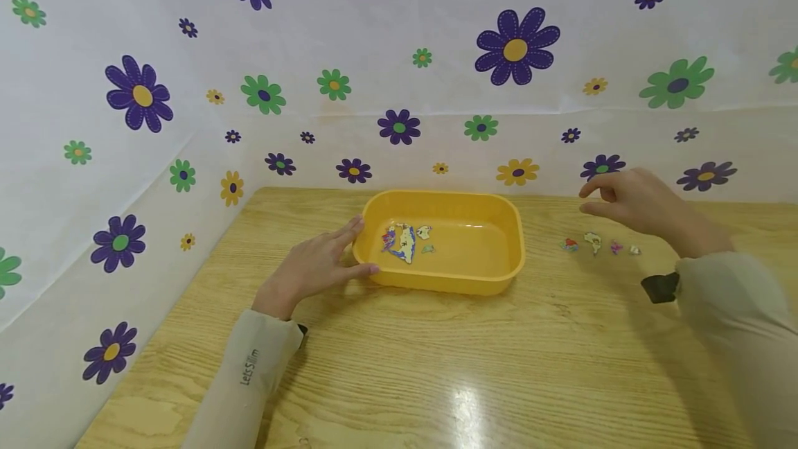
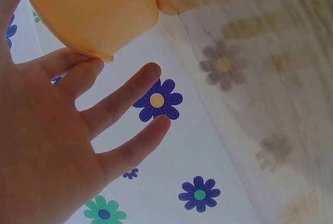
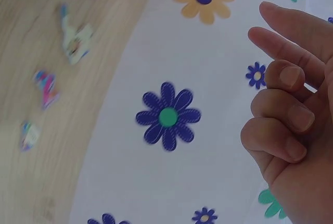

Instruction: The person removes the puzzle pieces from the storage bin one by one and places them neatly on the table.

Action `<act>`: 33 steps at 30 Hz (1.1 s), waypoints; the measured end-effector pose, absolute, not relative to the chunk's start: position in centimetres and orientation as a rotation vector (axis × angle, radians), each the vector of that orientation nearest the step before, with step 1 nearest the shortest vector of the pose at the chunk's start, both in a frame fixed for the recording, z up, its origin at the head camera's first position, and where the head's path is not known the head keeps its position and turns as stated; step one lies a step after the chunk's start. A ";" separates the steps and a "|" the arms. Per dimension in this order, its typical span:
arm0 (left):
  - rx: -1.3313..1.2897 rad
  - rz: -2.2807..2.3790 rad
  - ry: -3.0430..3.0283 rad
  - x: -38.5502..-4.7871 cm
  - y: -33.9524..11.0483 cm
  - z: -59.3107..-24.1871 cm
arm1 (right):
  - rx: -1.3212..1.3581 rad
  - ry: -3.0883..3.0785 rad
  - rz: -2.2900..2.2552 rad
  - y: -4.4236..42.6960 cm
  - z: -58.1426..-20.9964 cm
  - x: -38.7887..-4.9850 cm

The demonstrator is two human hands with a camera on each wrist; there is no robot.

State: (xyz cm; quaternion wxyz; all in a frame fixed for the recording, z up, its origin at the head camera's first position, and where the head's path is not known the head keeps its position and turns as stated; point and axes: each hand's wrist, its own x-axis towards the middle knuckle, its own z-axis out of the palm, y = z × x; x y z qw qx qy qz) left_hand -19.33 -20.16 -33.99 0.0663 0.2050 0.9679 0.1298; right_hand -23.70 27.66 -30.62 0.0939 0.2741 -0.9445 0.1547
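Note:
A yellow plastic tray (image 1: 464,281) stands on the wooden table, with several small, colourful flat pieces (image 1: 406,244) lying in its left part. At the tray's left end my left hand (image 1: 309,270) touches the rim, its fingers spread and its thumb by the near corner. In the left wrist view, fingertips meet the tray's edge (image 2: 99,56) while two other fingers stand clear of it. My right hand (image 1: 636,203) hovers above the table, holding nothing; thumb and index finger are extended and apart, the other fingers curled. Below it lie a red-and-green piece (image 1: 569,244), a cream piece (image 1: 593,242) and a pink piece (image 1: 616,247).
A small whitish piece (image 1: 634,250) ends the row on the right. White cloth with printed flowers (image 1: 374,82) hangs behind the table (image 1: 374,366) and along its left side. Dark bands (image 1: 661,288) show at both sleeve cuffs.

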 end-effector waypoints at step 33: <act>0.620 0.379 2.921 -19.3 -20.2 -34.1 | 0.956 -2.772 0.639 17.5 -27.0 -26.5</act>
